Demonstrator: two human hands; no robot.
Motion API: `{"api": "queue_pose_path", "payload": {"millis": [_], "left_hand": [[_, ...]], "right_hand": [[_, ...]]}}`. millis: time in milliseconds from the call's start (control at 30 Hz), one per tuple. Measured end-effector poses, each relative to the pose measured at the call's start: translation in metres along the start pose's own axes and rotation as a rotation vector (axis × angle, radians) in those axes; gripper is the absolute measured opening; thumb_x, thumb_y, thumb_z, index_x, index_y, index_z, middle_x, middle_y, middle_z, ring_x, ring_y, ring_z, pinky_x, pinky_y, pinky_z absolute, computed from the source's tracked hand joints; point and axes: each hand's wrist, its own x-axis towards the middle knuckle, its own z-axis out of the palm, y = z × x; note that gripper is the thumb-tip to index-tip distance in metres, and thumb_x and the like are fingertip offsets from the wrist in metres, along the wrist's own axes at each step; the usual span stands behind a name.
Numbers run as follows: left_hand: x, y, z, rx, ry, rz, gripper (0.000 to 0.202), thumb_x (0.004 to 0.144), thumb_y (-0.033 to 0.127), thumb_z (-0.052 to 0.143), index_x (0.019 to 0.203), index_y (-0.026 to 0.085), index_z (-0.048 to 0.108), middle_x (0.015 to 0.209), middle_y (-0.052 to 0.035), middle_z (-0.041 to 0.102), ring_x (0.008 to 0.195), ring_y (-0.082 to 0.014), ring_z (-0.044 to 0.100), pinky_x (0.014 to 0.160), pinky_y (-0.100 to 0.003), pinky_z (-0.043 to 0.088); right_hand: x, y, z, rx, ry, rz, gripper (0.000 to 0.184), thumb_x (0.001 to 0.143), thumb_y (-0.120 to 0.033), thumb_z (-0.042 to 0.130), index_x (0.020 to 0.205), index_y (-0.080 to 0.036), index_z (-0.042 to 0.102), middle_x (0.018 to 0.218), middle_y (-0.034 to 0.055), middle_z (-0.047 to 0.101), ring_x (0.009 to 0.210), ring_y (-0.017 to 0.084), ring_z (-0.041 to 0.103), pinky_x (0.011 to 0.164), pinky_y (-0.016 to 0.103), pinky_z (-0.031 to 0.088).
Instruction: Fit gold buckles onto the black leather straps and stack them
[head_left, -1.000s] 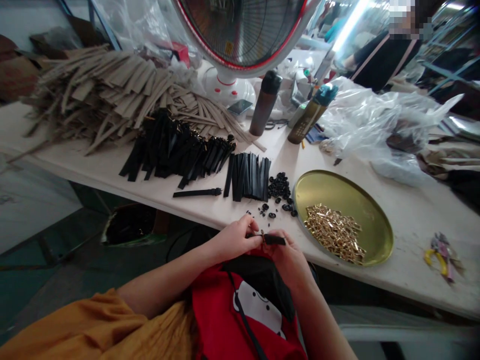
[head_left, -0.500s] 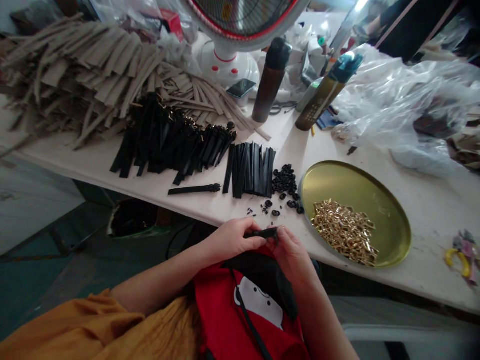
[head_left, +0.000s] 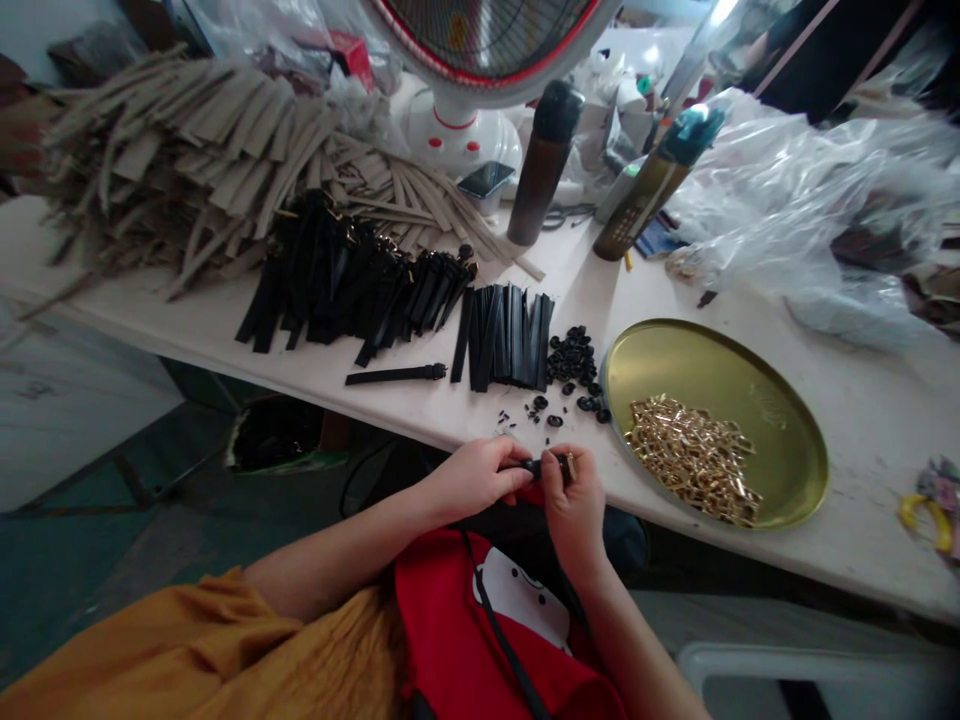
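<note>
My left hand (head_left: 474, 480) and my right hand (head_left: 574, 500) meet just below the table's front edge, both pinched on one short black strap (head_left: 537, 466) held level between them. A small gold buckle shows at the strap's right end, by my right fingertips. On the table just beyond lie a row of black straps (head_left: 504, 338), a little heap of black loops (head_left: 571, 358) and a round gold tray (head_left: 780, 440) holding a pile of gold buckles (head_left: 694, 455). One finished strap (head_left: 395, 375) lies alone to the left.
A large heap of black straps (head_left: 337, 280) and a bigger pile of tan strips (head_left: 195, 160) fill the left of the table. A fan (head_left: 480, 60), two bottles (head_left: 541, 160), clear plastic bags (head_left: 810, 210) and scissors (head_left: 926, 515) stand farther back and right. A red bag (head_left: 480, 640) lies in my lap.
The hands have stayed together on the strap, turning it; the gold buckle now shows at its right end. The view has tipped down a little since one second ago.
</note>
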Motion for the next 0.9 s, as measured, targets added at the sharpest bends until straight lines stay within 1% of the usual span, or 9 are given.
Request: {"api": "queue_pose_path", "payload": {"millis": [100, 233, 300, 467, 567, 633, 700, 800, 900], "left_hand": [[0.001, -0.002, 0.005, -0.026, 0.036, 0.018, 0.02, 0.078, 0.026, 0.048, 0.093, 0.014, 0.055, 0.078, -0.0022, 0.064, 0.058, -0.0102, 0.058, 0.06, -0.023, 0.045], [0.0, -0.006, 0.005, -0.115, -0.045, -0.01, 0.024, 0.076, 0.024, 0.051, 0.097, 0.013, 0.051, 0.075, -0.0022, 0.064, 0.057, -0.0101, 0.058, 0.061, -0.023, 0.045], [-0.003, -0.005, 0.004, -0.082, -0.066, -0.009, 0.028, 0.075, 0.024, 0.053, 0.101, 0.013, 0.049, 0.072, -0.0016, 0.064, 0.059, -0.0108, 0.059, 0.061, -0.023, 0.045], [-0.018, 0.001, 0.006, 0.142, 0.054, 0.064, 0.039, 0.074, 0.021, 0.054, 0.111, 0.015, 0.044, 0.077, -0.002, 0.066, 0.071, -0.0143, 0.061, 0.067, -0.025, 0.045], [-0.022, 0.004, -0.002, 0.305, 0.15, 0.116, 0.044, 0.076, 0.026, 0.054, 0.117, 0.017, 0.041, 0.087, -0.0032, 0.066, 0.082, -0.0169, 0.061, 0.073, -0.027, 0.045], [-0.021, 0.004, -0.022, 0.469, 0.264, 0.129, 0.041, 0.079, 0.03, 0.053, 0.116, 0.018, 0.043, 0.092, -0.0048, 0.065, 0.086, -0.019, 0.06, 0.075, -0.028, 0.044], [-0.016, 0.002, -0.052, 0.67, 0.428, 0.123, 0.032, 0.082, 0.034, 0.049, 0.11, 0.019, 0.05, 0.098, -0.0067, 0.063, 0.09, -0.021, 0.059, 0.078, -0.03, 0.042], [-0.004, -0.008, -0.106, 0.978, 0.59, 0.064, 0.026, 0.086, 0.033, 0.042, 0.102, 0.018, 0.057, 0.095, -0.0068, 0.063, 0.09, -0.0196, 0.058, 0.081, -0.029, 0.04], [0.008, -0.02, -0.142, 1.037, 0.643, 0.017, 0.025, 0.086, 0.026, 0.043, 0.102, 0.016, 0.059, 0.097, -0.0094, 0.061, 0.091, -0.0195, 0.055, 0.082, -0.03, 0.038]], "right_hand": [[-0.005, -0.002, 0.001, 0.053, -0.028, -0.006, 0.021, 0.08, -0.041, 0.049, 0.08, -0.02, 0.049, 0.067, -0.001, 0.051, 0.06, 0.015, 0.047, 0.056, 0.026, 0.035], [-0.012, 0.0, -0.007, 0.297, -0.205, 0.1, 0.03, 0.083, -0.048, 0.041, 0.08, -0.021, 0.052, 0.055, -0.0048, 0.042, 0.049, 0.012, 0.04, 0.048, 0.024, 0.031], [-0.017, 0.001, -0.011, 0.338, -0.235, 0.123, 0.036, 0.085, -0.05, 0.036, 0.086, -0.021, 0.056, 0.051, -0.0055, 0.038, 0.047, 0.012, 0.037, 0.046, 0.024, 0.029], [-0.023, -0.004, -0.005, 0.3, -0.228, 0.107, 0.039, 0.081, -0.051, 0.044, 0.096, -0.02, 0.062, 0.057, -0.0008, 0.048, 0.054, 0.015, 0.043, 0.047, 0.026, 0.032], [-0.018, -0.01, 0.005, 0.38, -0.305, 0.1, 0.045, 0.081, -0.054, 0.043, 0.105, -0.02, 0.059, 0.062, 0.0005, 0.053, 0.056, 0.015, 0.045, 0.05, 0.027, 0.035], [-0.012, -0.012, 0.012, 0.433, -0.36, 0.107, 0.051, 0.083, -0.055, 0.038, 0.118, -0.019, 0.049, 0.056, -0.0027, 0.05, 0.049, 0.013, 0.041, 0.05, 0.027, 0.035], [-0.002, -0.009, 0.017, 0.445, -0.335, 0.091, 0.055, 0.083, -0.055, 0.038, 0.124, -0.018, 0.041, 0.052, -0.0053, 0.047, 0.047, 0.012, 0.038, 0.05, 0.026, 0.035], [0.014, 0.0, 0.018, 0.358, -0.262, 0.039, 0.054, 0.079, -0.052, 0.047, 0.12, -0.016, 0.045, 0.054, -0.0053, 0.046, 0.05, 0.012, 0.042, 0.053, 0.027, 0.036], [0.028, 0.012, 0.016, 0.211, -0.232, -0.015, 0.047, 0.078, -0.049, 0.051, 0.111, -0.016, 0.053, 0.057, -0.0036, 0.047, 0.053, 0.014, 0.045, 0.054, 0.028, 0.036]]}}
